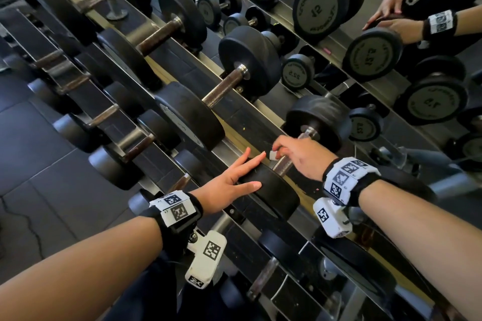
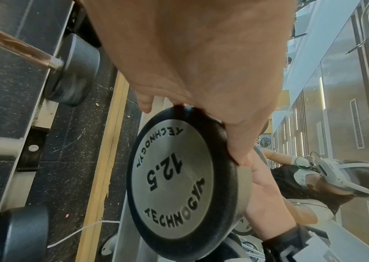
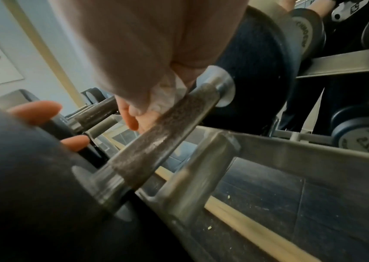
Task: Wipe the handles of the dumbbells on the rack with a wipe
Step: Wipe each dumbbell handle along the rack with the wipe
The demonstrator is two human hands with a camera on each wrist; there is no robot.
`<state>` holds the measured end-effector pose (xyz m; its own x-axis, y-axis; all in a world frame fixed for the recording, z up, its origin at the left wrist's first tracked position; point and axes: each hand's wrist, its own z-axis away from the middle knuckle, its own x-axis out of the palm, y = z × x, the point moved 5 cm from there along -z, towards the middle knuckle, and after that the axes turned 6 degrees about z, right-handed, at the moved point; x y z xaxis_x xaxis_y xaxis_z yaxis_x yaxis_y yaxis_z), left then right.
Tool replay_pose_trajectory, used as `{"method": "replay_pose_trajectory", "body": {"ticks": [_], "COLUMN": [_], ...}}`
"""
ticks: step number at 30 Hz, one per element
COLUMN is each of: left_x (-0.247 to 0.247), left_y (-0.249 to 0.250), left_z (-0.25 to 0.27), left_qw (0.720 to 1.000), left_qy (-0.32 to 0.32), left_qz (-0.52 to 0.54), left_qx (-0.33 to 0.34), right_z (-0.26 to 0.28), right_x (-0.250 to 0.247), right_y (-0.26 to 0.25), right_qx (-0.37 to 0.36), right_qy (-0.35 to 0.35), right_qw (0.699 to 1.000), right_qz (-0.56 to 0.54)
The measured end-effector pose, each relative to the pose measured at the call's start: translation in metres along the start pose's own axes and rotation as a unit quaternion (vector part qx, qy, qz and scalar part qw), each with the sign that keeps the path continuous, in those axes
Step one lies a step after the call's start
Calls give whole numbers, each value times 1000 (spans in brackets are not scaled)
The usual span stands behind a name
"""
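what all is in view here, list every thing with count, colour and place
12.5 black rubber-headed dumbbell: one, black heads, grey end plate, nearest on the top rail.
knurled steel handle: one, dull grey-brown, between that dumbbell's heads.
white crumpled wipe: one, white, pressed on the handle under the right hand.
other black dumbbells: several, black with brownish handles, along the top rail and lower tiers.
grey metal rack: one, grey rails with black pads.
wall mirror: one, behind the rack, reflecting dumbbells and hands.
dark tiled floor: dark grey, left.
white tagged wristbands: two, one per wrist.
left hand: flat on the near head, fingers straight.
right hand: curled round wipe and handle.
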<state>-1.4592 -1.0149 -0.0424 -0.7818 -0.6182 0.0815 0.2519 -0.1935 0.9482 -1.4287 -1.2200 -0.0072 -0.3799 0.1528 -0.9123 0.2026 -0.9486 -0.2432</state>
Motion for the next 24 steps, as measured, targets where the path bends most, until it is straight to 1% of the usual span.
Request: {"method": "replay_pose_trajectory", "body": {"ticks": [2, 4, 6, 8, 11, 15, 18, 19, 21, 23, 24], "left_x": [0, 0, 1, 1, 1, 0, 0, 0, -2, -9, -13], "left_y": [1, 1, 2, 3, 4, 2, 2, 3, 5, 11, 17], "left_z": [0, 1, 1, 0, 0, 0, -1, -2, -1, 0, -1], "left_qw": [1000, 1000, 1000, 1000, 1000, 1000, 1000, 1000, 1000, 998, 997], "left_qy": [1, 0, -1, -1, 0, -1, -3, -5, -16, -19, -10], "left_qz": [3, 6, 8, 8, 4, -1, 1, 2, -17, -56, -71], "left_qx": [-3, -3, -3, -5, -4, -6, -8, -9, -13, -23, -27], "right_z": [-1, -3, -2, 1, 12, 17, 16, 16, 20, 26, 31], "right_x": [-1, -3, -6, -11, -17, -20, -10, -9, -15, -27, -32], "right_y": [3, 4, 2, 1, 7, 7, -10, -14, -14, -7, -3], "right_qx": [-20, -70, -119, -115, -73, -52, -40, -31, 27, 83, 105], "right_qy": [-21, -30, -9, 11, 25, 60, -2, -4, 23, 74, 97], "right_qw": [999, 989, 972, 970, 981, 987, 993, 997, 999, 985, 976], "right_qz": [38, 127, 200, 212, 180, 141, 113, 73, -41, -128, -163]}}
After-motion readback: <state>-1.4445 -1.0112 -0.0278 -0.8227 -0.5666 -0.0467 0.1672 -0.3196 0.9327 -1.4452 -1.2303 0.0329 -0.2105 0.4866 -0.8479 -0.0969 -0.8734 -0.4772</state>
